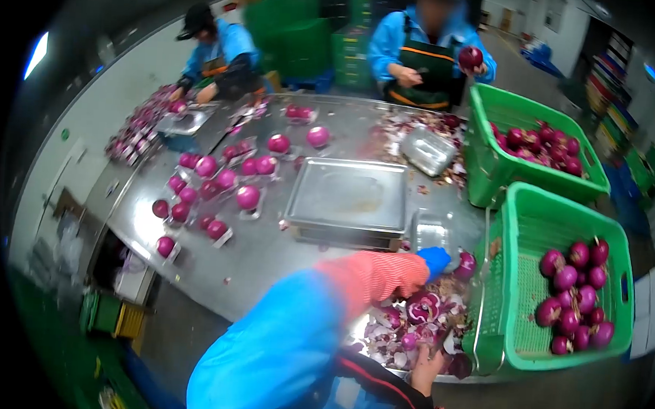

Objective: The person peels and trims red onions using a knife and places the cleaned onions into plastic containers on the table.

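Observation:
My left arm, in a blue sleeve with a red striped cuff, reaches across the steel table. My left hand (433, 263) wears a blue glove and is beside a red onion (465, 266); its fingers are partly hidden, so a grip on the onion cannot be made out. Just beyond it lies a clear plastic tray (432, 230). Low in the view, my bare right hand (426, 366) is closed around a small knife (448, 341), blade upward. Between both hands spreads a heap of onion skins (401, 348) with pieces of onion in it.
At the right stand two green crates (510, 343) (480, 158) holding red onions. A metal scale (350, 195) sits mid-table. Several peeled onions (248, 197) rest in clear trays on the left. Another clear tray (428, 152) lies among skins. Two people (404, 52) (228, 45) work across the table.

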Motion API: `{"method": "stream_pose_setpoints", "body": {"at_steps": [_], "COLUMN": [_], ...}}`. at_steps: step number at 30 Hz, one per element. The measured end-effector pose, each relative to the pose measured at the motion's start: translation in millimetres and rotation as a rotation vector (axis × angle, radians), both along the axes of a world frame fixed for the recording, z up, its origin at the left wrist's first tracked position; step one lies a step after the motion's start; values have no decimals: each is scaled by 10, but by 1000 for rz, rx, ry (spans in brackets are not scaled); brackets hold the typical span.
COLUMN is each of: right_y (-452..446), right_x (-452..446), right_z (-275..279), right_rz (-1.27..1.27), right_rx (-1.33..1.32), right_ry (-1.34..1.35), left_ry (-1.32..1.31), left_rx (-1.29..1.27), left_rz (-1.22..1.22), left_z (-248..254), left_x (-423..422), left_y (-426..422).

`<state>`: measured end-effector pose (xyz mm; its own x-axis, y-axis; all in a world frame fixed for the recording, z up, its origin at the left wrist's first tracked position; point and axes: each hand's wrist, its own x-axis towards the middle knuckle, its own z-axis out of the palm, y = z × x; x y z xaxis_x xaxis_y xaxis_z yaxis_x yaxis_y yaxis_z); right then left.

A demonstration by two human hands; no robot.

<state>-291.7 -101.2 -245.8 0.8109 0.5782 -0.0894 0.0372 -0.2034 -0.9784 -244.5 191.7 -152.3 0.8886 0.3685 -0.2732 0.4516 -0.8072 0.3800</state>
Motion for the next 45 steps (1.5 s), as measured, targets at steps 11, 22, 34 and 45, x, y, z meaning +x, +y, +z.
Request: {"method": "stream_pose_setpoints", "body": {"at_steps": [11, 22, 34, 45], "right_y": [-49, -51, -87, -636], "right_x": [85, -238, -90, 521], "right_z": [-127, 609, 699, 596], "right_rz": [81, 101, 391, 406], "right_rx": [57, -28, -137, -282], "right_ry": [-73, 89, -133, -326], "left_ry": [-223, -396, -583, -554], "left_rx": [58, 298, 2, 168], "left_rz": [47, -259, -57, -1012], "left_z": [245, 571, 585, 1642], "left_x": [3, -1930, -1885, 2262], "left_y": [82, -466, -182, -1829]}}
